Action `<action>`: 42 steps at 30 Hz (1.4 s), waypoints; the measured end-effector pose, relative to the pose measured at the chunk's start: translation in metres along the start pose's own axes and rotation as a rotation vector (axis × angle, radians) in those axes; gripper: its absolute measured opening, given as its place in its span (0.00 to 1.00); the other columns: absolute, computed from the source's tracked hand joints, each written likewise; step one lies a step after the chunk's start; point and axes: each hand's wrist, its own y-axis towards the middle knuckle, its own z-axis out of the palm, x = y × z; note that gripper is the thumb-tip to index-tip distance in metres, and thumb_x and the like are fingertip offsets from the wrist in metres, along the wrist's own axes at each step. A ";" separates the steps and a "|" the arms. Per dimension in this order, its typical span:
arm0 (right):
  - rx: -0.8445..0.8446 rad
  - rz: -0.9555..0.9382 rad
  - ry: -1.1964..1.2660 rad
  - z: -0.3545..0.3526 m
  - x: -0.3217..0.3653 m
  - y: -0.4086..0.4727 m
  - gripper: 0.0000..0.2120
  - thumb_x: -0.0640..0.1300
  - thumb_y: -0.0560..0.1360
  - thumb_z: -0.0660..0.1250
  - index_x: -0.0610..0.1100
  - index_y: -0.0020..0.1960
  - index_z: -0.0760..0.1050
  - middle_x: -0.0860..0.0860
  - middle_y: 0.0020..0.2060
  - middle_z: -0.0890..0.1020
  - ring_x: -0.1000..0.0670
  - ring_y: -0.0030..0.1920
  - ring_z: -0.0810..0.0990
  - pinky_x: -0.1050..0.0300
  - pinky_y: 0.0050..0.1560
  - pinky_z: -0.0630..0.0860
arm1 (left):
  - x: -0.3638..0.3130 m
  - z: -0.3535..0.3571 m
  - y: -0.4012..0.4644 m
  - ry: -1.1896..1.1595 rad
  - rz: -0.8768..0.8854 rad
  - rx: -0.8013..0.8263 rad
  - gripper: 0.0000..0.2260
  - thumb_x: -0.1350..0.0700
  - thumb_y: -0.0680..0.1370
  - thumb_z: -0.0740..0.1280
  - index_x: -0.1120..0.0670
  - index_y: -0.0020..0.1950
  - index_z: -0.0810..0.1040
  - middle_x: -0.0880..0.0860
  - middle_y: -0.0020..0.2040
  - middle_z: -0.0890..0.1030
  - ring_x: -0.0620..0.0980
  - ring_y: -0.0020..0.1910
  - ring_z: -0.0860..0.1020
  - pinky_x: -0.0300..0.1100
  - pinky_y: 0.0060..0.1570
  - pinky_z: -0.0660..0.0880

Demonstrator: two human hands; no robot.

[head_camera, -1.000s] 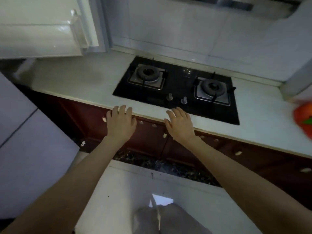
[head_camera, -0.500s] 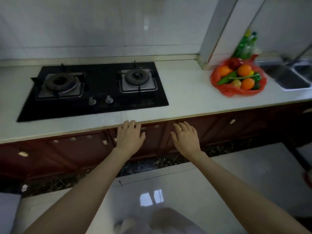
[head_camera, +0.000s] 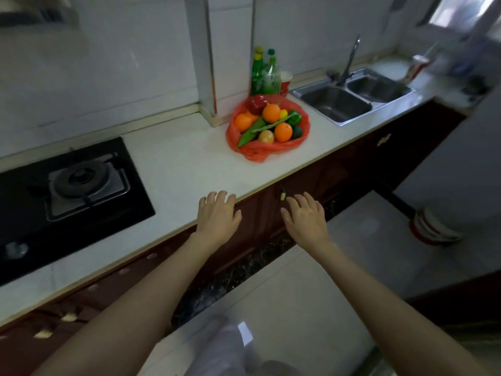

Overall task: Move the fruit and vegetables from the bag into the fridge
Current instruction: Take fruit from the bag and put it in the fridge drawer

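We are seeing a black gas hob (head_camera: pixel 67 191) lying on the white countertop (head_camera: pixel 184 164) left of our hands, a steel double sink (head_camera: pixel 352 100) with its tap (head_camera: pixel 349 61) sitting far ahead to the right, green bottles (head_camera: pixel 264 73) standing by the wall, and dark red cabinets (head_camera: pixel 311 180) running just beyond our fingertips.

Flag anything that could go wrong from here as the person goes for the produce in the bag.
The red plastic bag lies open and slack, with its produce heaped; pulling an orange from the pile might roll others toward the counter edge. Both the left hand and right hand are empty, well short of the bag.
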 end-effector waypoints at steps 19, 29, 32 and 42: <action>-0.040 -0.053 0.003 -0.005 -0.113 0.298 0.21 0.52 0.80 0.54 0.44 0.70 0.66 0.46 0.68 0.71 0.44 0.72 0.62 0.47 0.69 0.60 | -0.042 0.019 0.322 0.017 -0.006 -0.026 0.20 0.46 0.77 0.59 0.50 0.67 0.69 0.52 0.66 0.71 0.55 0.64 0.67 0.51 0.61 0.66; 0.007 -0.324 0.092 0.015 -0.184 0.439 0.19 0.52 0.79 0.57 0.44 0.66 0.70 0.47 0.63 0.75 0.45 0.68 0.68 0.48 0.65 0.67 | -0.083 0.065 0.406 -0.016 -0.297 -0.036 0.21 0.46 0.79 0.58 0.53 0.69 0.70 0.54 0.68 0.71 0.56 0.66 0.68 0.51 0.61 0.66; 0.041 -0.414 0.095 0.016 -0.202 0.471 0.18 0.51 0.79 0.57 0.46 0.66 0.70 0.48 0.63 0.75 0.46 0.67 0.69 0.49 0.65 0.68 | -0.102 0.071 0.415 -0.030 -0.402 -0.072 0.18 0.45 0.78 0.59 0.53 0.63 0.74 0.55 0.62 0.75 0.57 0.61 0.72 0.51 0.57 0.70; 0.198 -0.667 0.066 0.042 -0.186 0.527 0.23 0.53 0.80 0.54 0.47 0.72 0.62 0.47 0.70 0.68 0.46 0.72 0.62 0.51 0.69 0.60 | -0.113 0.085 0.419 -0.035 -0.632 0.019 0.22 0.49 0.74 0.65 0.53 0.67 0.71 0.54 0.65 0.73 0.58 0.64 0.69 0.51 0.63 0.66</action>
